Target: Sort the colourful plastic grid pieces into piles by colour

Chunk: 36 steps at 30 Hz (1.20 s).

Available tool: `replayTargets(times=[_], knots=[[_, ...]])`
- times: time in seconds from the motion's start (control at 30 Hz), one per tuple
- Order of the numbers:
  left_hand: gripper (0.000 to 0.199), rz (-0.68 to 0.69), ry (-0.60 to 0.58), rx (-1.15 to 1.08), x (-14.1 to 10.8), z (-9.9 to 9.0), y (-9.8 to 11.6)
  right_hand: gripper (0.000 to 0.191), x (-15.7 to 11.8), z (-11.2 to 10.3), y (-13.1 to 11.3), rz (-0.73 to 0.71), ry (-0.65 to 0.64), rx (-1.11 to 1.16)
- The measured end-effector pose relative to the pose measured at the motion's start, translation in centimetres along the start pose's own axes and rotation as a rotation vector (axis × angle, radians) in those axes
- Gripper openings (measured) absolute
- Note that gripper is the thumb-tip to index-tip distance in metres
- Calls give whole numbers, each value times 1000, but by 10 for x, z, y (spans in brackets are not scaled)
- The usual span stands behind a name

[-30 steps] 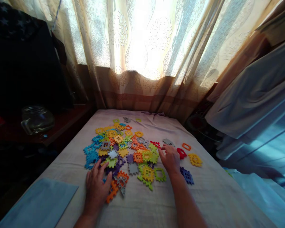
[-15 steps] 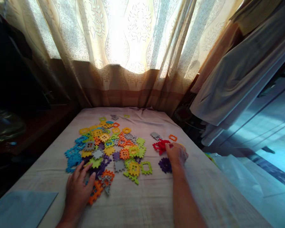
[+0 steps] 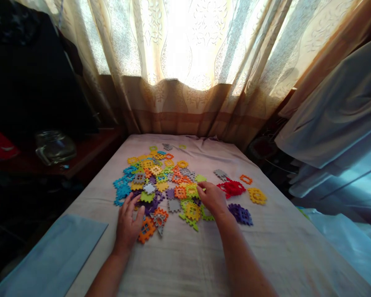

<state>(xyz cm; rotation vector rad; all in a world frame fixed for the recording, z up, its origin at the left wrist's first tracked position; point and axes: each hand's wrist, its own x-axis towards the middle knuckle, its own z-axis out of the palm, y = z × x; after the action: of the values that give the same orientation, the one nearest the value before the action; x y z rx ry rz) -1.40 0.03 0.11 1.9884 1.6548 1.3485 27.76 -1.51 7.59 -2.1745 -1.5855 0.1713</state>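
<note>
My left hand point(image 3: 128, 225) rests at the near left edge of a heap of colourful plastic interlocking pieces, fingers spread. Its fingertips lie by a light green piece point(image 3: 147, 197), and an orange window piece point(image 3: 146, 230) is beside the thumb. At the heap's right edge is my right hand point(image 3: 214, 200), thumb and forefinger slightly apart over the light green and yellow pieces; its other fingers are mostly hidden. Close to its wrist lie purple pieces point(image 3: 241, 214). Further right are red pieces point(image 3: 231, 188) and a yellow piece point(image 3: 257, 196).
The pieces lie on a pale cloth-covered surface point(image 3: 185, 264). A grey piece point(image 3: 220, 175) and an orange frame point(image 3: 246, 179) lie at the far right. A light blue sheet point(image 3: 58, 251) is at the left. Curtains point(image 3: 179, 99) hang behind; a glass vessel point(image 3: 55, 147) stands left.
My right hand has moved left from beside the red pieces to the heap, uncovering the yellow piece at right. The left hand stays by the heap. The view has swung left.
</note>
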Motion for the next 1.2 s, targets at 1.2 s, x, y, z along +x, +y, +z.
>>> replayTargets(times=[1.2], knots=[[41,-317,5,-386,-4,-7,23,32,-41,33,-94,-313,-147,-70]])
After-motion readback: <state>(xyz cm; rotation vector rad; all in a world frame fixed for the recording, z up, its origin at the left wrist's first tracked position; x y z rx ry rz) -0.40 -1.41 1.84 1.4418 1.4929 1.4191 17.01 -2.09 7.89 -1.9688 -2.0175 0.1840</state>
